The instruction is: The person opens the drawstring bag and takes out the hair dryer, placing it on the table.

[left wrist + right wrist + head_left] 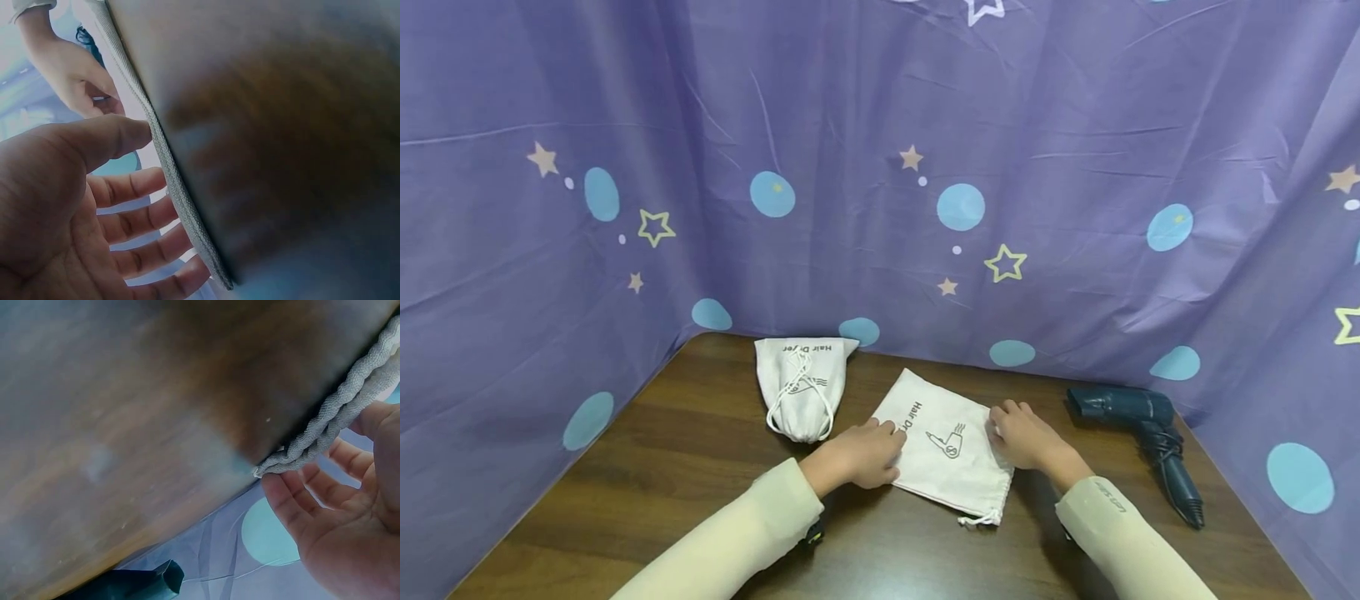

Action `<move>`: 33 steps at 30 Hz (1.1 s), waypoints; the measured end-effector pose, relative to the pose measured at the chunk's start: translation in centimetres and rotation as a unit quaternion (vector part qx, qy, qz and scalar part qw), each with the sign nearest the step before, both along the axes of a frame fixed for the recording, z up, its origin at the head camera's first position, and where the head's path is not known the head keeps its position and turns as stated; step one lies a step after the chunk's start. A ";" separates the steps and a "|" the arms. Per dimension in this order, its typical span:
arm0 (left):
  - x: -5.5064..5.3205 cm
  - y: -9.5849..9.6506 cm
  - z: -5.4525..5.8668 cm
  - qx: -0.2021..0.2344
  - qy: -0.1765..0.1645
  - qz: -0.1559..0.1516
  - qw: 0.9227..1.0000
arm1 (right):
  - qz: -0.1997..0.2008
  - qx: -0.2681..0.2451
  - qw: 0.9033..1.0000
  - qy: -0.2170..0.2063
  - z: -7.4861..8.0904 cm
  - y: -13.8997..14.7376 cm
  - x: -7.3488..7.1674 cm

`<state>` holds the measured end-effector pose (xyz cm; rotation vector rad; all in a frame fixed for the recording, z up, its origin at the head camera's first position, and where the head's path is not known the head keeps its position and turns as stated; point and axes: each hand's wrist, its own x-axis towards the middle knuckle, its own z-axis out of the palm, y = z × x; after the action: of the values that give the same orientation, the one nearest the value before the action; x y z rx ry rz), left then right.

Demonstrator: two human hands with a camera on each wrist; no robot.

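A flat white drawstring bag (951,442), printed "Hair Dryer" with a dryer drawing, lies on the table between the two hands. On its left edge rest the thumb and fairly straight fingers of my left hand (867,454); the left wrist view has the fingertips right along the hem (178,181). Fingers of my right hand (1021,433) touch the bag's gathered opposite side, where the right wrist view has them against the ruffled mouth (337,419). A knotted white cord (981,520) sticks out at the near right corner.
Behind my left hand stands a second, drawn-closed white bag (801,392) with its cord looped over it. A dark hair dryer (1142,425) with its cord wrapped round the handle lies on the right of the wooden table (647,467). Purple curtains (850,125) surround the table.
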<state>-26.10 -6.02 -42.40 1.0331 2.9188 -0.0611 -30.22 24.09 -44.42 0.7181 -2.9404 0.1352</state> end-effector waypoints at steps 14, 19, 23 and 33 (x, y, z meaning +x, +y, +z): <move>-0.2 2.7 0.0 -0.024 0.000 0.016 1.000 | -0.017 0.015 1.000 0.013 0.2 1.8 0.9; -0.3 3.6 0.0 -0.028 -0.002 0.021 0.999 | -0.027 0.016 0.999 0.020 0.0 2.6 1.1; -0.3 4.5 -0.1 -0.030 0.002 0.028 0.999 | -0.035 0.009 0.999 0.027 -0.2 3.3 1.3; -0.7 6.2 0.1 -0.041 0.002 0.035 0.999 | -0.054 0.019 0.998 0.001 0.1 4.6 1.5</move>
<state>-26.81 0.22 -42.31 0.9183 2.9254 -0.1773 -28.70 28.72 -44.34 0.5607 -2.9797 0.0709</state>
